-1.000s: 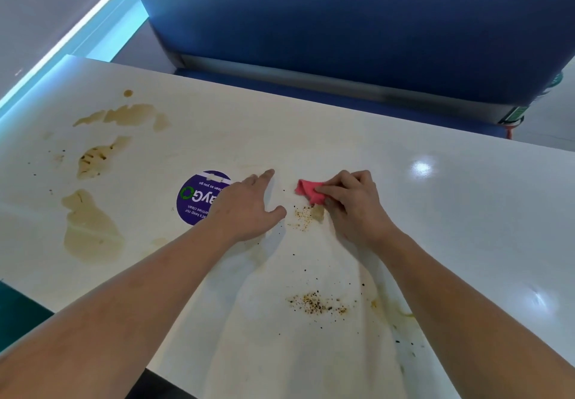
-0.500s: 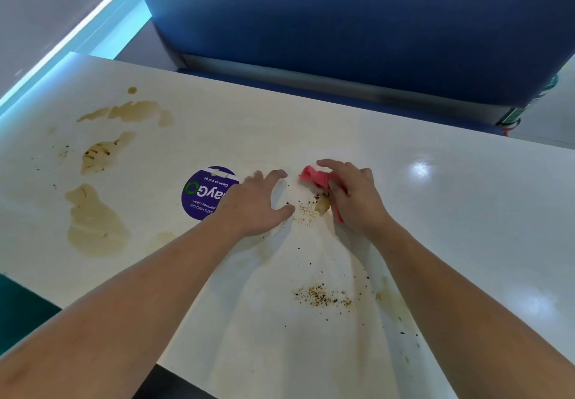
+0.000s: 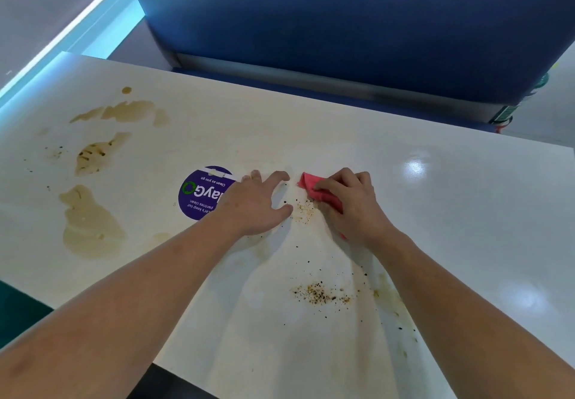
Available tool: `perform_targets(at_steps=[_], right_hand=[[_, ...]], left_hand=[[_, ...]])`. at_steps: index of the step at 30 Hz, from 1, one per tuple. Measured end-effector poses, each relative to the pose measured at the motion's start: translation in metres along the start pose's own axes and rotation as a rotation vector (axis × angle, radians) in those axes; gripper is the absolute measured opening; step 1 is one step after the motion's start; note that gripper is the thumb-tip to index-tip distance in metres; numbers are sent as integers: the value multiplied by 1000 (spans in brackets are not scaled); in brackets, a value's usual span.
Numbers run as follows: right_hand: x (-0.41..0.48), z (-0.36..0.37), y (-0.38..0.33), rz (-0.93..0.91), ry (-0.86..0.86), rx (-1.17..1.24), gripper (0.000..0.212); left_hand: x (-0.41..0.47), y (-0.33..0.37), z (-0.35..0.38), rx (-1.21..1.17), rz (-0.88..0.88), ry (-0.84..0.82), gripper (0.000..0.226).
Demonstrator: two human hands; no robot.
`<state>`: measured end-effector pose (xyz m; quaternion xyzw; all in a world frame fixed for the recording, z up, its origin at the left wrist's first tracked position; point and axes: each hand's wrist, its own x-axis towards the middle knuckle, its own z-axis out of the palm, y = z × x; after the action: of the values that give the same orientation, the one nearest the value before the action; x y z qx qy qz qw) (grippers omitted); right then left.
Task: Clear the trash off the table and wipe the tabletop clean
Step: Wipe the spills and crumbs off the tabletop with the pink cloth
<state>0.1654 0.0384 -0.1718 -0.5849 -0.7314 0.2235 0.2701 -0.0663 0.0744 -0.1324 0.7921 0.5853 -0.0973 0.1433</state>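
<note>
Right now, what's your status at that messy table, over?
Copy: left grip rests on the tabletop, fingers spread; right grip holds the pink cloth beside a crumb patch. At left, brown spills not yet wiped; nothing blocks them.

Cream-white table point(image 3: 451, 212); pink-red cloth point(image 3: 306, 183); purple sticker point(image 3: 199, 198) with white lettering and a green ring; tan stains point(image 3: 90, 227) at left; near crumbs point(image 3: 320, 294) speckled brown and black; far seat point(image 3: 342, 25) blue.

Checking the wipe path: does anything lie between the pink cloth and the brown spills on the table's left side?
Yes. The left hand rests on the table between the pink cloth, gripped by the right hand, and the brown spills. A flat purple sticker lies on that line too, partly under the left hand.
</note>
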Motion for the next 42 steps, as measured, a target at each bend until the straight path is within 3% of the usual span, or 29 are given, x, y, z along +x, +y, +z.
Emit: perform_targets(at_steps=[6,15,21,28,36,42], right_hand=[[16,15,-12,115,116,2,22],[21,33,-29,9,172,-6,20],[-5,16,-9,-134,50,-52,27],[25,25,-25,-92,92,-49,18],[-13,-1,-7,-274,-42,-77,21],[28,15,-18,-38,139,-76,17]], left_hand=[[-2,1,-2,0,-2,19,60],[-6,-4,-6,-96,-29,20,62],[-10,-7,-12,-127,-63,-38,60],[-10,-10,-8,-136,-72,-44,61],[-11,-15,-12,-174,-72,-58,59],[-11,-11,-11,-164,-69,-49,62]])
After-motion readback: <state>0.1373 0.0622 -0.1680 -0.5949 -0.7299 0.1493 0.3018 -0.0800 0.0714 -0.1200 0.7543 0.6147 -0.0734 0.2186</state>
